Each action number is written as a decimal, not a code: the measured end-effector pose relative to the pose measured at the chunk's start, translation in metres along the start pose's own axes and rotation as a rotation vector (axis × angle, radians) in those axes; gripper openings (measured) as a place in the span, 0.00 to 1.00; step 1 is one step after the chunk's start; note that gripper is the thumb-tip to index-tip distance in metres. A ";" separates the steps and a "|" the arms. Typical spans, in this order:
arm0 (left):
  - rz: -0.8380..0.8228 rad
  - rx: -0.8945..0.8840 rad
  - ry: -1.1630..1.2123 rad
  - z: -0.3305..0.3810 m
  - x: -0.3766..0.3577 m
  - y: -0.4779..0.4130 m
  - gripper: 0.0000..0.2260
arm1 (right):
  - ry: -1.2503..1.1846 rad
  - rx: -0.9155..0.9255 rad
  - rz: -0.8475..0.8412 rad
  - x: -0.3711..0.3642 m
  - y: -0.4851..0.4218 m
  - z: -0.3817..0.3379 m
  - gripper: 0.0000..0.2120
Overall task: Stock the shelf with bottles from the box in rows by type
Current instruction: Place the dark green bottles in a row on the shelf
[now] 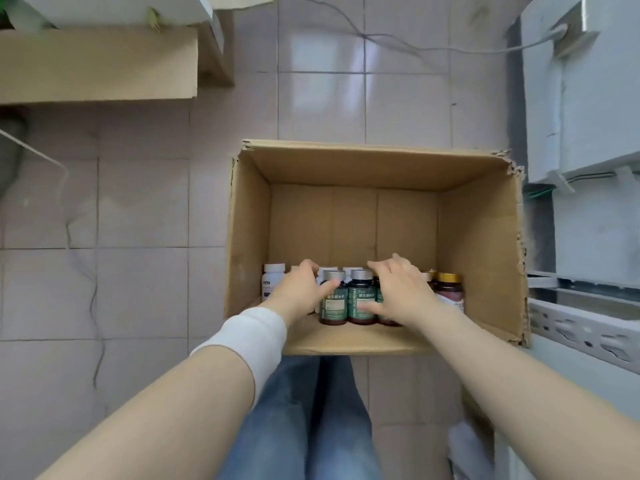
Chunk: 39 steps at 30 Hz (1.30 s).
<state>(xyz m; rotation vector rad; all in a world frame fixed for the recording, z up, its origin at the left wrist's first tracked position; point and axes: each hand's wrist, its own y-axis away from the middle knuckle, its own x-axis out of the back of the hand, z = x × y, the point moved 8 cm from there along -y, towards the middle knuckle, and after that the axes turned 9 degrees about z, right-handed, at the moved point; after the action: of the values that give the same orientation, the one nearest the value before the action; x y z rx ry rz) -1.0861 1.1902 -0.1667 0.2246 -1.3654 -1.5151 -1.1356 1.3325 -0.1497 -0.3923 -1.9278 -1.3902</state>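
Observation:
An open cardboard box (374,157) stands on the tiled floor in front of me. Bottles are bunched along its near wall: dark ones with green labels and silver caps (362,296), white ones (272,278) at the left, and brown ones with gold caps (449,289) at the right. My left hand (298,289) is wrapped around the left green-label bottle (333,301), thumb on its front. My right hand (401,292) curls over the green-label bottles beside it, thumb low on the middle one's label. The bottles behind my hands are hidden.
White metal shelving (588,327) runs along the right side, with a perforated rail close to the box. Another cardboard box (97,64) sits at the upper left. A cable (398,43) lies on the floor beyond. My legs in jeans (311,410) are below the box.

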 end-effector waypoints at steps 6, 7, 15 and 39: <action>0.011 -0.005 0.050 -0.012 -0.029 -0.035 0.26 | -0.069 0.068 -0.186 -0.028 -0.039 0.006 0.42; 0.015 -0.007 0.059 -0.013 -0.030 -0.036 0.26 | -0.098 0.055 -0.202 -0.030 -0.041 0.007 0.42; -0.047 0.055 0.200 -0.016 -0.028 -0.037 0.14 | -0.320 -0.059 -0.147 -0.030 -0.041 0.013 0.41; -0.097 -0.518 0.800 0.188 0.111 0.261 0.01 | -1.795 -0.443 0.575 0.121 0.286 0.004 0.16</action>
<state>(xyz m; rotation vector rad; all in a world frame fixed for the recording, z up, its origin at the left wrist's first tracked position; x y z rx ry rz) -1.1259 1.2712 0.1612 0.5037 -0.3237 -1.5540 -1.0457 1.4236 0.1331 -2.8521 -2.1289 -0.9243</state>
